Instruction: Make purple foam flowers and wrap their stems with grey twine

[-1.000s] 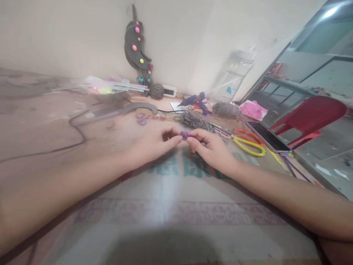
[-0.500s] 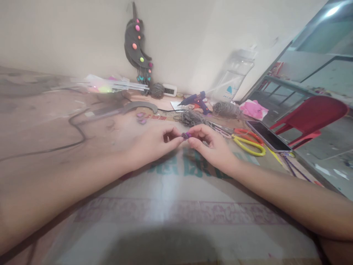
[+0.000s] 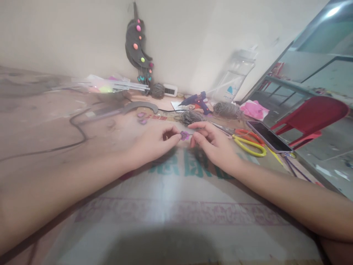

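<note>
Between the thumb and forefinger of my left hand (image 3: 157, 142) is a small purple piece (image 3: 184, 135), shaped a little like a flower. My right hand (image 3: 213, 143) is just to its right, thumb and fingers pinched around what looks like a thin strand running from the piece; the strand is too small to make out well. Several purple bits (image 3: 141, 117) lie on the table beyond my left hand. Grey yarn (image 3: 191, 117) lies just past my fingertips.
Scissors with yellow handles (image 3: 249, 146) and a phone (image 3: 268, 137) lie to the right. Behind are a glue gun (image 3: 197, 101), a grey yarn ball (image 3: 227, 109), a water bottle (image 3: 234, 77) and a curved grey piece (image 3: 140, 106). A black cable (image 3: 79, 132) crosses the left.
My right hand has moved slightly right, off the purple piece, with its fingers drawn apart from my left hand. More of the purple piece now shows.
</note>
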`<state>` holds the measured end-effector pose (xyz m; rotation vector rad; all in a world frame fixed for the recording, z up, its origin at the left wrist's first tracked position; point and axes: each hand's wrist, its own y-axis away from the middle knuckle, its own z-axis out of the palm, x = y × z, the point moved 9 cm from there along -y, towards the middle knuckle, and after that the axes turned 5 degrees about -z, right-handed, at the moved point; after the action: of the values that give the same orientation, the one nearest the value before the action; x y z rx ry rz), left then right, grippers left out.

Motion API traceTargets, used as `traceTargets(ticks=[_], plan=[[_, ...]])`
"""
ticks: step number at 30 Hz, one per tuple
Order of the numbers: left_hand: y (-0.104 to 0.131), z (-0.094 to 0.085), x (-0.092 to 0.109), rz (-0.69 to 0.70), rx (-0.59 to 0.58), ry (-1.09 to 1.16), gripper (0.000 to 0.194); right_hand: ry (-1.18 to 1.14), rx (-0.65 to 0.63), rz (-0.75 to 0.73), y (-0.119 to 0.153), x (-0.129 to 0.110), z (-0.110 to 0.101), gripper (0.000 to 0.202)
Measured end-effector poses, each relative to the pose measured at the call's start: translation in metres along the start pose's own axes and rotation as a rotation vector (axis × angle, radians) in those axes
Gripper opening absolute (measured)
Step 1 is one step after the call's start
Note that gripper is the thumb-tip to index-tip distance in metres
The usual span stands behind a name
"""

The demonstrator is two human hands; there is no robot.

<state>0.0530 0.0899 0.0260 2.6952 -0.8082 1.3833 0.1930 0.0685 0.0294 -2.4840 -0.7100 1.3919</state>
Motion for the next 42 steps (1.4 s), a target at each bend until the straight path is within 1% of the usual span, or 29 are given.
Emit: traceTargets(ticks=[3, 5, 7, 11, 13, 16, 18, 20, 23, 25, 28, 32, 35, 37, 40, 42], plan=[[-0.001, 0.000, -0.001, -0.005, -0.007, -0.001, 0.024, -0.001, -0.017, -0.017, 0.000, -0.001, -0.001, 0.023], [-0.001, 0.002, -0.003, -0.024, -0.021, 0.010, 0.024, 0.030, 0.013, -0.040, -0.002, -0.001, -0.008, 0.026], [-0.001, 0.003, -0.005, -0.052, -0.032, 0.027, 0.024, 0.071, 0.070, -0.057, -0.004, -0.001, -0.019, 0.025], [0.000, 0.005, -0.009, -0.072, -0.035, 0.051, 0.024, 0.139, 0.182, -0.043, -0.012, 0.007, -0.046, 0.014], [-0.001, 0.007, -0.011, -0.078, -0.048, 0.056, 0.027, 0.212, 0.196, -0.038, -0.017, 0.012, -0.057, 0.012], [-0.002, 0.010, -0.016, -0.101, -0.061, 0.079, 0.025, 0.307, 0.191, -0.040, -0.026, 0.021, -0.070, 0.011], [-0.003, 0.009, -0.018, -0.111, -0.051, 0.090, 0.024, 0.316, 0.196, -0.039, -0.033, 0.029, -0.079, 0.019], [-0.003, 0.010, -0.018, -0.112, -0.061, 0.096, 0.024, 0.320, 0.191, -0.016, -0.044, 0.038, -0.085, 0.032], [-0.004, 0.012, -0.019, -0.116, -0.079, 0.103, 0.025, 0.393, 0.157, 0.087, -0.067, 0.054, -0.092, 0.047], [-0.004, 0.011, -0.021, -0.117, -0.073, 0.095, 0.025, 0.429, 0.138, 0.142, -0.086, 0.064, -0.096, 0.053], [-0.003, 0.012, -0.021, -0.109, -0.072, 0.089, 0.025, 0.470, 0.128, 0.207, -0.110, 0.080, -0.099, 0.047], [-0.003, 0.011, -0.021, -0.113, -0.078, 0.082, 0.025, 0.503, 0.075, 0.274, -0.130, 0.102, -0.089, 0.037], [-0.003, 0.011, -0.019, -0.111, -0.084, 0.072, 0.025, 0.516, 0.070, 0.289, -0.135, 0.112, -0.079, 0.038], [-0.003, 0.011, -0.019, -0.113, -0.088, 0.081, 0.025, 0.532, 0.087, 0.307, -0.135, 0.115, -0.076, 0.037], [-0.003, 0.011, -0.020, -0.122, -0.080, 0.096, 0.025, 0.529, 0.099, 0.336, -0.132, 0.111, -0.079, 0.028], [-0.003, 0.012, -0.022, -0.121, -0.075, 0.106, 0.024, 0.506, 0.092, 0.356, -0.129, 0.105, -0.084, 0.029]])
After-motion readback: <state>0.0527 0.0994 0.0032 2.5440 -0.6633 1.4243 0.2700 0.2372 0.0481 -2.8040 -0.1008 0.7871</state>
